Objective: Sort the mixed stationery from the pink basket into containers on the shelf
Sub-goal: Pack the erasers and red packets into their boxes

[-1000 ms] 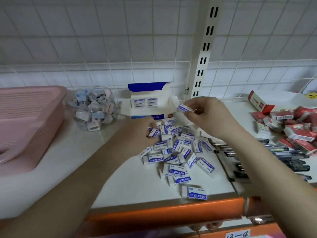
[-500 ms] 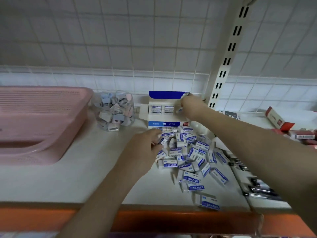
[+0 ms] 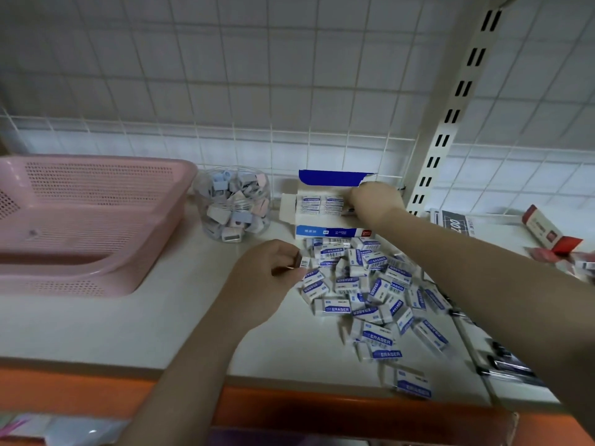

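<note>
- Two hands work at once: the left hand (image 3: 267,278) pinches one eraser (image 3: 304,263) at the near-left edge of the pile (image 3: 370,291), fingers curled round it.
- Beyond that grip, the right hand (image 3: 375,197) reaches into the open box (image 3: 325,217); whether its fingers hold an eraser is hidden, so I cannot tell.
- Left of the box stands a clear jar (image 3: 233,204) of clips; further left lies the pink basket (image 3: 90,220).
- Risk, as I judge it: the right forearm passes low over the pile and could sweep erasers toward the shelf's front edge, where one (image 3: 413,383) already lies close.
- Pushing into the box's right side might slide the light box back or disturb the rows already packed.
- The pinched eraser is held by its end only and could slip.
</note>
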The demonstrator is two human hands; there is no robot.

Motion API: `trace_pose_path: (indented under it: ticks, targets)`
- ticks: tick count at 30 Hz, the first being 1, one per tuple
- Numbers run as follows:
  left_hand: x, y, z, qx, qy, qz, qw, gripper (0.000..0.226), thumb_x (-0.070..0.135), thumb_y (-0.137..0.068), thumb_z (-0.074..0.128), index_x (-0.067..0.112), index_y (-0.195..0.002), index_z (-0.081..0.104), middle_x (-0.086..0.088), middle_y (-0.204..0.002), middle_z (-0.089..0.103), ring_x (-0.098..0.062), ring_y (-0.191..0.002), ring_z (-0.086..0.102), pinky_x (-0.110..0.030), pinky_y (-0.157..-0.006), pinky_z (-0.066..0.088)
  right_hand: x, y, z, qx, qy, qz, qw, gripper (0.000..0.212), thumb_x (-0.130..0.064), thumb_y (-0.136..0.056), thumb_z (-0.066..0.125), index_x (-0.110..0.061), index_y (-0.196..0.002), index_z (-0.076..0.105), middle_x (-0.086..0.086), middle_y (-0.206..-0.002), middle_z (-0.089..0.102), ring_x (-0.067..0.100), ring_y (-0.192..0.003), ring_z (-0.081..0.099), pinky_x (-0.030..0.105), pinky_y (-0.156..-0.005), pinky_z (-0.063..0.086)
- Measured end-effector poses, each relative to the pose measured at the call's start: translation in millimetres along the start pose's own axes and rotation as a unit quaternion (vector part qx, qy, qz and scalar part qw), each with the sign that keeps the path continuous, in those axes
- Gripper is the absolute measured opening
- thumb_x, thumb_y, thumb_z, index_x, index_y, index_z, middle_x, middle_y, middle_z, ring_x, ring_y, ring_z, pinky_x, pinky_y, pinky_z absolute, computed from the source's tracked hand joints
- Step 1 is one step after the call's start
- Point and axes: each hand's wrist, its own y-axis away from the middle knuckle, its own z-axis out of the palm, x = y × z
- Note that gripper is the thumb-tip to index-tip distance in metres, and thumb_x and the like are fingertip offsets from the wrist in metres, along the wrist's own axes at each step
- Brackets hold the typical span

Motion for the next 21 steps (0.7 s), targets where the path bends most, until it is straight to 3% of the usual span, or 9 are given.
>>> trace_pose_path:
  ticks: [3,7,10,15,21]
  targets:
    - [1,-1,-1,0.001,0.013,0.002,1.000,0.013,0.014,-0.081,0.071,0.010,-0.092,0.065,0.011,-0.082,0.068,0.007,-0.065,0.061,-0.003,-0.057,0.040,-1,-2,3,-0.002,-0.014,0.017,1.000,0.024,0.006,-0.089,0.044,-0.005,-0.101,0.061,0.002,-0.069,0.047,0.022,-0.070,0.048,0.029,-0.060,0.042]
    - [7,-2,-4,0.001,0.054,-0.001,0.999,0.015,0.015,-0.076,0.076,0.018,-0.087,0.065,0.012,-0.076,0.070,0.008,-0.065,0.063,-0.003,-0.058,0.043,6,-7,7,-0.020,-0.119,0.017,0.993,0.026,-0.004,-0.091,0.049,-0.017,-0.104,0.068,0.005,-0.098,0.065,0.021,-0.076,0.053,0.027,-0.065,0.043]
    - [13,-8,-8,-0.007,0.058,0.027,0.998,0.018,0.009,-0.081,0.071,0.027,-0.081,0.069,0.020,-0.067,0.069,0.012,-0.065,0.063,-0.002,-0.061,0.043,15,-3,1,-0.021,-0.210,-0.003,0.978,0.025,-0.004,-0.089,0.054,-0.024,-0.086,0.069,-0.002,-0.094,0.064,0.020,-0.084,0.059,0.025,-0.069,0.044]
    - [23,-37,-15,-0.009,-0.006,0.061,0.998,0.024,0.009,-0.084,0.068,0.011,-0.108,0.071,0.002,-0.095,0.072,0.012,-0.067,0.062,-0.001,-0.064,0.045,27,47,-25,0.005,-0.265,-0.039,0.963,0.022,-0.012,-0.091,0.054,-0.015,-0.104,0.072,-0.004,-0.101,0.067,0.015,-0.088,0.061,0.026,-0.080,0.049]
    - [52,-77,0,-0.052,-0.050,0.065,0.995,0.023,0.013,-0.086,0.066,0.012,-0.109,0.070,0.004,-0.088,0.065,0.000,-0.071,0.058,-0.005,-0.058,0.043,35,129,-39,-0.055,-0.264,-0.047,0.962,0.018,-0.029,-0.089,0.060,-0.027,-0.105,0.069,-0.012,-0.091,0.065,0.008,-0.086,0.062,0.023,-0.079,0.049]
